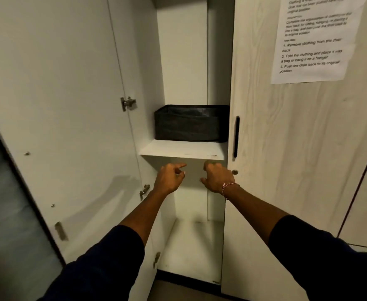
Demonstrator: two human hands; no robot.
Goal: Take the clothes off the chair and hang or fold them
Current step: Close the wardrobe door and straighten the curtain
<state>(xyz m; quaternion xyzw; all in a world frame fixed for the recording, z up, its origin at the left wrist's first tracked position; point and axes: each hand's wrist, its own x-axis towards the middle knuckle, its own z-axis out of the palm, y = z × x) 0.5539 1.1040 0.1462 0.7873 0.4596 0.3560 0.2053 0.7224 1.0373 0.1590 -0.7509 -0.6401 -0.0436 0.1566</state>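
The person is standing at an open wardrobe (182, 61). Both hands are reaching in, just under the white shelf (182, 149). The left hand (169, 178) is holding nothing; one finger is pointing and the others are curling loosely. The right hand (218, 177) is curling into a loose fist and is also holding nothing. A black fabric bin (189, 124) is sitting on the shelf. No clothes and no chair are showing here, so I cannot tell how much is done.
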